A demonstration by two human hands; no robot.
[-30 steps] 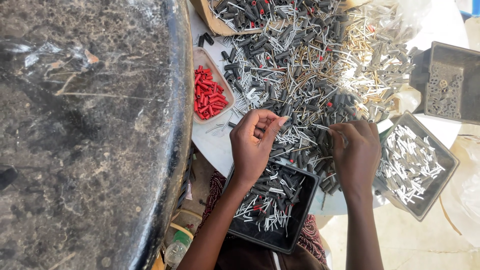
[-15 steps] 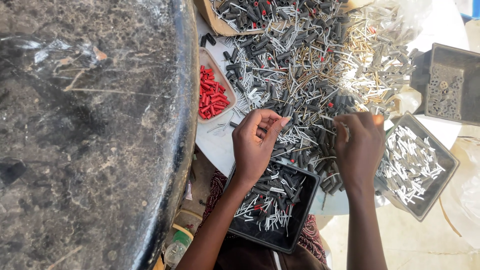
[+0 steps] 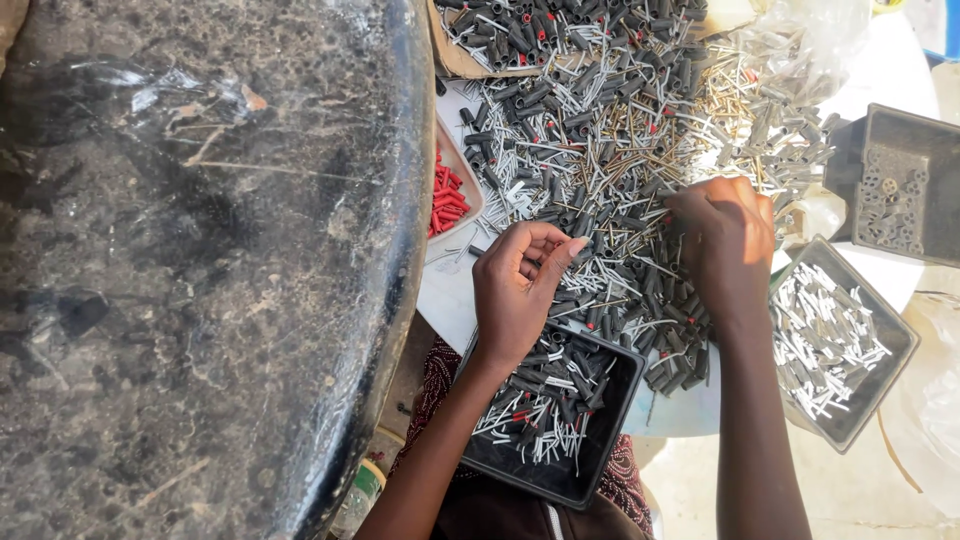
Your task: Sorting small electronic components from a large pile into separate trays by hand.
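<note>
- A wide heap of small pins and sleeves (image 3: 620, 160), grey, black, brassy and a few red, covers the white tabletop (image 3: 450, 300) in front of you.
- Your left hand (image 3: 520, 290) hovers at the near edge of the heap, fingers curled toward the thumb in a loose pinch; whether a piece sits between them cannot be told.
- Your right hand (image 3: 725, 245) rests knuckles-up on the heap, fingers bent down into the pieces; what it grips, if anything, is hidden.
- The pieces look light, stiff and smooth, likely to slip or roll; pinch 1 across its middle with thumb and forefinger instead of raking.
- A black tray (image 3: 490, 465) sits just below your left hand, at the table's near edge, holding dark sleeves and silver pins.
- A second black tray (image 3: 905, 345), to the right of your right wrist, holds only silver pins.
- A shallow white dish of red pieces (image 3: 447, 200) lies left of the heap.
- A dark box (image 3: 900, 180) stands at the far right.
- A large dark, rough round surface (image 3: 200, 270) fills the left half of the view.
</note>
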